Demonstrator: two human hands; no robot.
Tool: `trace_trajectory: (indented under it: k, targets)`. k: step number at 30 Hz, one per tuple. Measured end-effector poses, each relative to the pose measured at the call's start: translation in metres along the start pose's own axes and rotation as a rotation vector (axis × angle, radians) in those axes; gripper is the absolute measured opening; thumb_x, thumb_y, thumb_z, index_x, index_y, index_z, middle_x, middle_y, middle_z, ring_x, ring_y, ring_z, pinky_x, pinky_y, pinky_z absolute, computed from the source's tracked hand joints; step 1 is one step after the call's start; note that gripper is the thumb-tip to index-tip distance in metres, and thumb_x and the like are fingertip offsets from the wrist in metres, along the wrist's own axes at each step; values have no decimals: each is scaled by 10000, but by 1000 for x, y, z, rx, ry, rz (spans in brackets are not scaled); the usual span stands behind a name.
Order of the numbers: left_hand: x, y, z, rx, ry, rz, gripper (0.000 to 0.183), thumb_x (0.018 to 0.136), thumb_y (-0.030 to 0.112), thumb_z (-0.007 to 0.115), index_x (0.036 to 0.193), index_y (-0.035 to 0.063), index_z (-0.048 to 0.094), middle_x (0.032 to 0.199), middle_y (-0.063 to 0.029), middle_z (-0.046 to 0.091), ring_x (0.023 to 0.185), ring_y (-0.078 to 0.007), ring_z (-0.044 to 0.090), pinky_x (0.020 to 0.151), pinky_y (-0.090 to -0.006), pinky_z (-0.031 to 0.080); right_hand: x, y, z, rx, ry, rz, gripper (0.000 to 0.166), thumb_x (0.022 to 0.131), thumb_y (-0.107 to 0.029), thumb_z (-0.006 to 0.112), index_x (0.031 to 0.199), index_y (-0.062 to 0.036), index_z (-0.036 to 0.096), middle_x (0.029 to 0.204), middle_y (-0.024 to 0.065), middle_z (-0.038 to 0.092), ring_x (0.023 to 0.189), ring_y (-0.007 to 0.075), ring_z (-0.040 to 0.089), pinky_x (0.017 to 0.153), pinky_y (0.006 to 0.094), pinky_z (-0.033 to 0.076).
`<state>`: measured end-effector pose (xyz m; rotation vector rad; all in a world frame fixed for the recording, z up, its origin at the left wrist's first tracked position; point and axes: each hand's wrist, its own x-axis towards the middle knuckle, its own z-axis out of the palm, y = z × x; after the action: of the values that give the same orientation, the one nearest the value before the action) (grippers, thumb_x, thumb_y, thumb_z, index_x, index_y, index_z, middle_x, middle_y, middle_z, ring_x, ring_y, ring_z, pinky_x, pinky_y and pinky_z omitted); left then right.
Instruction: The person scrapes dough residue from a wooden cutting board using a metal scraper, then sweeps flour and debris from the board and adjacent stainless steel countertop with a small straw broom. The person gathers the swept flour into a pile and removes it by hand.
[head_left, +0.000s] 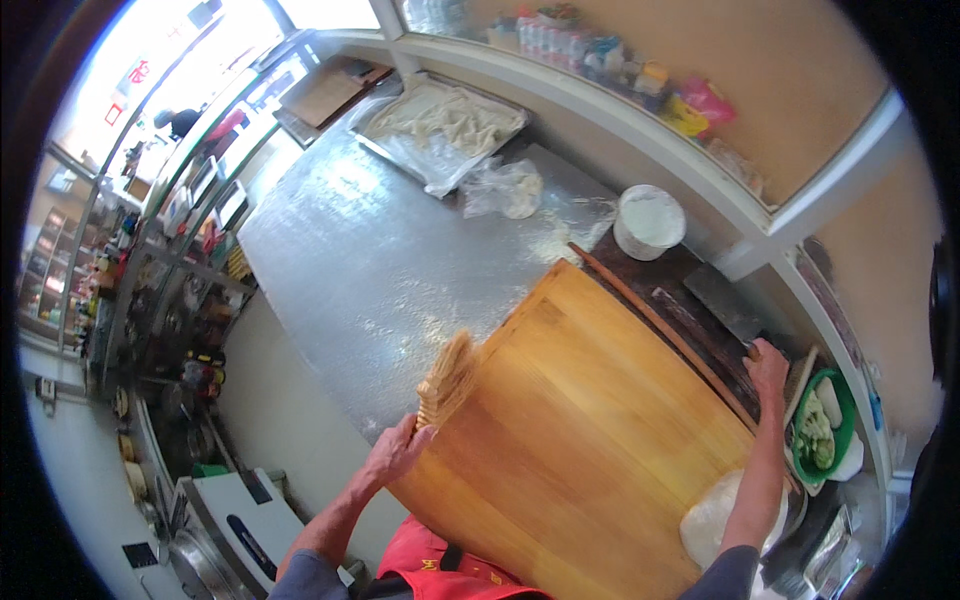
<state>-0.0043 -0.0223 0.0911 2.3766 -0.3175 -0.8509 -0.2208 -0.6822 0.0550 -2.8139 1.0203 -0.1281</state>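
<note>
My left hand (397, 450) grips the bound handle of a straw hand brush (450, 379), whose bristles lie at the left edge of a large wooden board (585, 420). At the far right, my right hand (766, 367) closes around the handle of a broad, dark rectangular blade (724, 300), like a cleaver or dough cutter. Along the board's right side lies a long wooden rolling pin (660, 330). Under my right forearm, partly hidden, sits a pale mass that looks like dough (709, 517).
Flour dusts the metal table (322, 247). A white tub of powder (649, 223) stands near the wall, by a plastic bag (487, 187) and a cloth-covered tray (450, 120). A green basket of vegetables (825, 427) is at right. Another person (184, 121) is far off at upper left.
</note>
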Motion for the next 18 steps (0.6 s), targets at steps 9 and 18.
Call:
trace_trajectory:
  k: [9,18]
  targets:
    - [-13,-106,-79,-207,505,-459,375,1014,412,510,1125,54,506,856,-211,678,684,-399,661,641,-503,531,16,74,51,-51,-89,-52,433,787,47,684,1213,-10,637,1171,225,618,1123,423,590,927,495,487]
    - [61,-202,-82,118,574,-580,412,1008,344,483,1196,-21,518,950,-271,705,889,-437,704,774,-543,558,-49,-23,12,225,-20,-148,286,930,-27,573,1205,13,643,1129,188,632,1065,366,612,948,439,482]
